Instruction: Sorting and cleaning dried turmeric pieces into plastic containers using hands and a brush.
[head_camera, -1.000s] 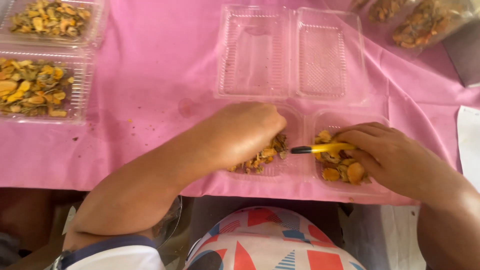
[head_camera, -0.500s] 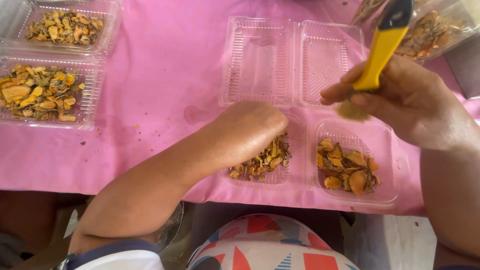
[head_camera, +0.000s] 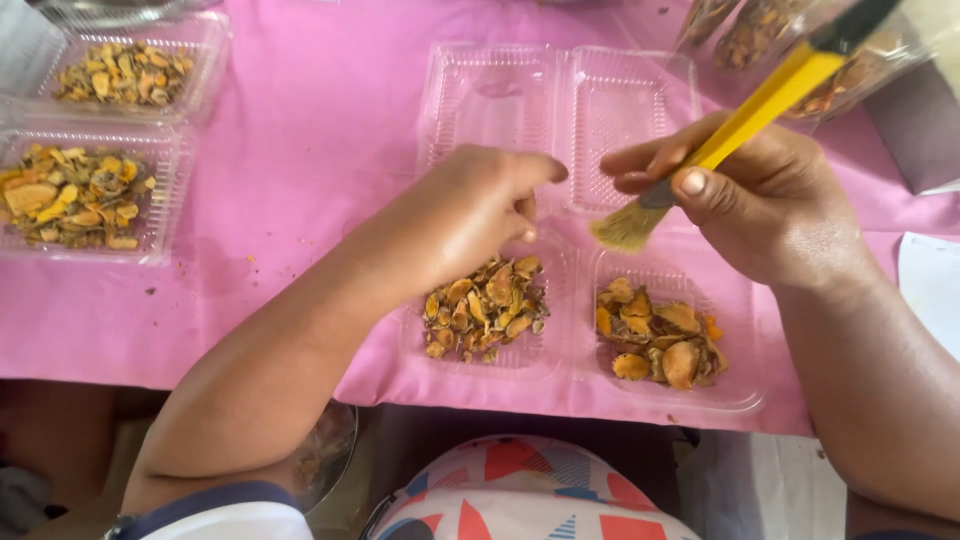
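Observation:
My right hand (head_camera: 765, 200) grips a yellow-handled brush (head_camera: 745, 115), its pale bristles pointing down-left above a clear two-part plastic container (head_camera: 575, 375). That container holds dried yellow-orange slices (head_camera: 485, 305) on its left side and larger pieces (head_camera: 660, 335) on its right. My left hand (head_camera: 470, 215) hovers over the left side with fingers curled and pinched near the brush tip; whether it holds a piece is hidden.
An empty clear hinged container (head_camera: 560, 110) lies open behind my hands on the pink cloth (head_camera: 300, 150). Two filled clear trays (head_camera: 85, 195) sit at the far left. More packed containers (head_camera: 800, 50) stand at the top right. White paper (head_camera: 930, 285) lies at right.
My right hand lifted the brush out of the right compartment, then lowered it toward my left hand. My left hand rose off the slices and moved toward the brush.

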